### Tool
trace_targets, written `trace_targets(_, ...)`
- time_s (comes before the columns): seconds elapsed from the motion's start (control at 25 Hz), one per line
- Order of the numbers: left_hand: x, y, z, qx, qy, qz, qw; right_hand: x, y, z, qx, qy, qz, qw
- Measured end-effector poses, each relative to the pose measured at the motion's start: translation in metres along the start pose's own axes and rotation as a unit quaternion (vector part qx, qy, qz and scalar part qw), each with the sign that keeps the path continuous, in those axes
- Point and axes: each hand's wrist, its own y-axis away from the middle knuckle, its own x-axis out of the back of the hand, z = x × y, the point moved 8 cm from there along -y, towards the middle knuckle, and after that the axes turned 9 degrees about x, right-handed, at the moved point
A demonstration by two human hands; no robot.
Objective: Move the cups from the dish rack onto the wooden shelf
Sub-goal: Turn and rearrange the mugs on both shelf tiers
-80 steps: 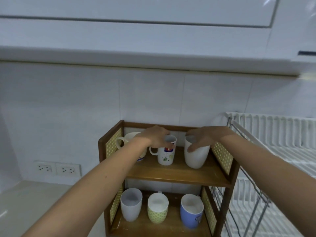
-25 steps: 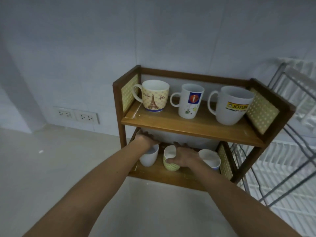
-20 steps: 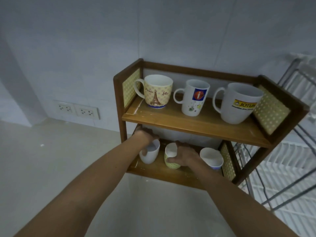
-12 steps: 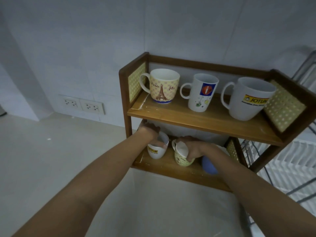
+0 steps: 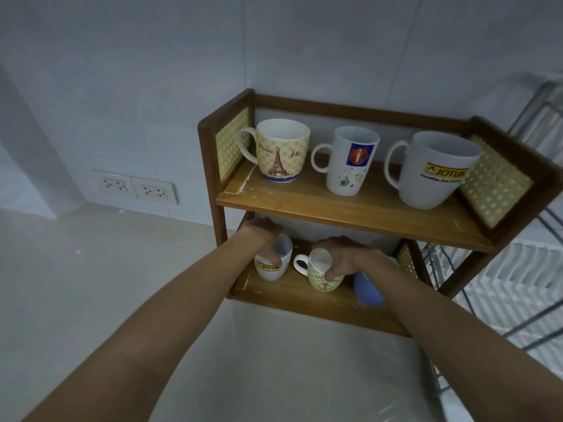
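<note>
The wooden shelf (image 5: 335, 208) stands on the counter with two tiers. Its top tier carries a yellow Eiffel-tower mug (image 5: 281, 150), a white mug with a blue square (image 5: 352, 161) and a large white Jotun mug (image 5: 432, 170). On the lower tier, my left hand (image 5: 263, 236) grips the rim of a small white Jotun cup (image 5: 272, 266). My right hand (image 5: 342, 257) holds a green patterned cup (image 5: 323, 274) by its rim, handle pointing left. A blue cup (image 5: 367, 289) sits to the right, partly hidden behind my right forearm.
The dish rack (image 5: 518, 269), white slats on grey wire, stands right of the shelf. Two wall sockets (image 5: 135, 187) sit on the tiled wall to the left. A pale countertop (image 5: 91, 284) spreads left and in front.
Both hands left the top-tier mugs and dropped to the lower tier. The small white cup and the green cup have been turned, so the logo and the handle now show.
</note>
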Motion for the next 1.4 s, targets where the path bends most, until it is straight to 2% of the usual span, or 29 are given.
trace_targets(0.2,-0.001,0.0,0.0,0.012,-0.006,0.01,1.0,-0.002,0.001,0.0,0.031,-0.024,0.024,0.999)
trace_targets(0.32,-0.004,0.001,-0.002,0.023,-0.019,0.002,1.0,-0.003,0.006,0.006,0.014,-0.055,0.004,0.998)
trace_targets(0.4,-0.005,0.002,0.004,0.004,-0.028,0.018,0.999,0.005,0.014,0.029,-0.039,-0.094,0.006,0.995)
trace_targets(0.48,-0.001,0.003,0.027,-0.046,0.022,0.057,0.997,0.013,0.031,0.065,-0.14,-0.122,0.033,0.982)
trace_targets(0.56,0.003,0.003,0.059,-0.099,0.07,0.08,0.989,0.011,0.054,0.092,-0.249,-0.058,0.033,0.966)
trace_targets(0.64,0.0,0.001,0.089,-0.127,0.078,0.073,0.986,-0.004,0.066,0.097,-0.284,0.015,-0.003,0.959)
trace_targets(0.84,-0.012,-0.007,0.117,-0.111,0.035,0.085,0.99,-0.015,0.061,0.091,-0.208,-0.045,-0.001,0.977)
trace_targets(1.16,-0.014,-0.012,0.115,-0.102,0.056,0.094,0.989,-0.013,0.054,0.071,-0.058,0.008,-0.091,0.994)
trace_targets(1.28,-0.014,-0.012,0.116,-0.1,0.059,0.095,0.989,-0.012,0.06,0.083,-0.123,-0.054,-0.057,0.989)
trace_targets(1.36,-0.014,-0.013,0.116,-0.1,0.064,0.09,0.989,-0.01,0.067,0.093,-0.191,-0.012,-0.034,0.981)
trace_targets(1.4,-0.015,-0.013,0.116,-0.1,0.066,0.087,0.989,-0.009,0.068,0.095,-0.198,0.009,-0.023,0.98)
